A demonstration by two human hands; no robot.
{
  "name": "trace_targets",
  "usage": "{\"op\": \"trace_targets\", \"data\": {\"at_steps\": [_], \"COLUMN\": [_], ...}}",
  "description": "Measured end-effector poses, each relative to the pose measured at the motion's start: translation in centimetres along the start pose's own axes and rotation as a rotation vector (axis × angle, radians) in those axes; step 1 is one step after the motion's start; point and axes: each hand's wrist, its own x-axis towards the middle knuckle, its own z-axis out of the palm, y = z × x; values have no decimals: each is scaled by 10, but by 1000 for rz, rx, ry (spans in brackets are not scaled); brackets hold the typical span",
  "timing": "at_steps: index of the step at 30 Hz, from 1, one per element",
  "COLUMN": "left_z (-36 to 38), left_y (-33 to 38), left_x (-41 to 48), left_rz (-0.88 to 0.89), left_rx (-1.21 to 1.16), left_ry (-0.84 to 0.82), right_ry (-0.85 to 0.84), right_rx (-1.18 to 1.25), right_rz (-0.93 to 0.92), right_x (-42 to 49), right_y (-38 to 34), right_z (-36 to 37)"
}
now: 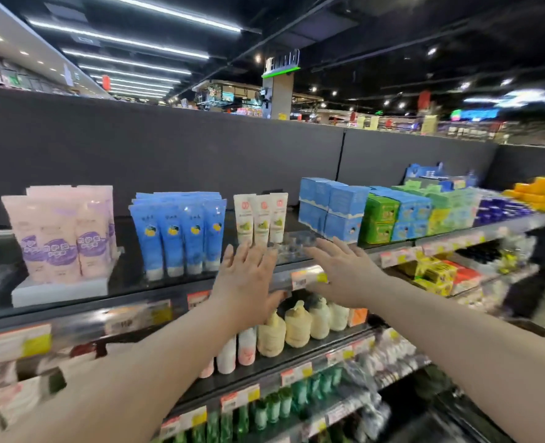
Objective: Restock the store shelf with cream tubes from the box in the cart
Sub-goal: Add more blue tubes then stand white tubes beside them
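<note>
Standing upright, cream tubes (261,219), just beyond straight fingers (245,256)

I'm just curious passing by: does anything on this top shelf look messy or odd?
Nothing spilled or toppled. Only the white cream tubes look sparse: three upright, beside a seemingly empty clear tray, near the open left hand and right hand.

Left tubes: pale pink plastic tubes (60,238), purple cloud-shaped patches.
Middle tubes: blue plastic tubes (178,235), yellow fruit motif, white bases.
Right tubes: cream-white plastic tubes (261,222), green fruit picture, red logo.
Boxes: light blue cardboard boxes (328,206); green cardboard boxes (378,219).
Back: plain dark grey back panel (169,148).
Edge: orange, white and yellow paper price labels (303,279).
</note>
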Motion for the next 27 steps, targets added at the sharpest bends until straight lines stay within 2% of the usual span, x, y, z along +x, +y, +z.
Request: {"op": "trace_targets", "data": {"at_steps": [7,10,20,27], "left_z": [15,21,64,74], "left_y": [66,115,375,520], "left_x": [-21,-29,-84,-123], "left_rz": [57,107,370,614], "left_rx": [10,0,-142,-141], "left_ry": [-144,-150,-298,-371], "right_ry": [-36,-29,-217,-238], "right_rx": [46,55,72,91], "right_rz": [115,179,568,772], "right_x": [-82,-131,-378,-516], "right_y": [48,79,235,298], "right_z": [23,31,61,74]}}
